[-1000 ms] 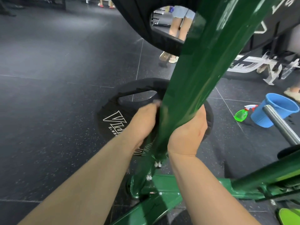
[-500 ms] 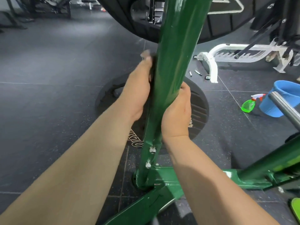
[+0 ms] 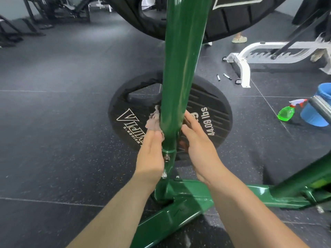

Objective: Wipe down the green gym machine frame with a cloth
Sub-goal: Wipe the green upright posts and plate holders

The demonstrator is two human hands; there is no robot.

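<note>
Because the upright green post needs wiping all round, both hands flank it low down, just above the 2 base bolts. Left hand, fingers straight, presses the brown cloth against the post's left face; right hand lies spread on the other side. Versus 0.5 s ago, both hands sit lower and no longer wrap the post.

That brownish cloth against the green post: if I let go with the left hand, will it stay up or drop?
Probably drops. The crumpled brownish cloth looks limp, bunching above the left hand, so it is likely floppy and light. The glossy green metal post looks smooth, offering little grip. The right hand may not be holding it.
</note>
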